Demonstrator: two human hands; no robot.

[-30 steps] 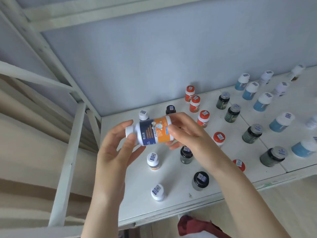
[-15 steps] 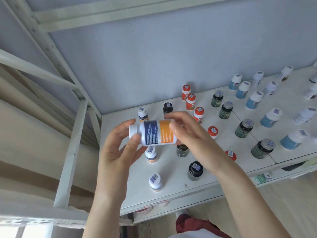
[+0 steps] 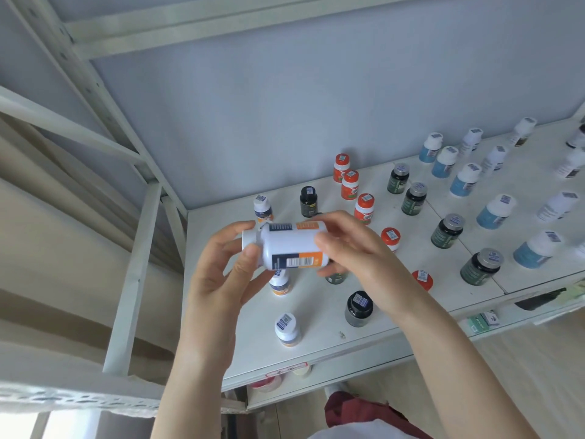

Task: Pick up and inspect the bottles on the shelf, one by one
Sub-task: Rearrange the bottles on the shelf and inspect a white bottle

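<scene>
A white bottle (image 3: 289, 245) with a navy and orange label lies sideways in the air above the shelf (image 3: 319, 331). My left hand (image 3: 221, 274) grips its white cap end, and my right hand (image 3: 351, 251) grips its base end. A barcode on the label faces me. Under the hands stand two more white-capped bottles (image 3: 286, 327) of the same kind, one partly hidden behind the held bottle.
Several bottles stand on the white shelf: black ones (image 3: 358, 308), red-capped ones (image 3: 364, 209), dark green ones (image 3: 480, 270) and blue ones (image 3: 495, 212) to the right. White shelf uprights (image 3: 133, 274) rise at left. A grey back wall closes the shelf.
The held bottle has been rolled about its long axis: the front label turned away and the white side with the barcode now faces me. Both hands kept their grip.
</scene>
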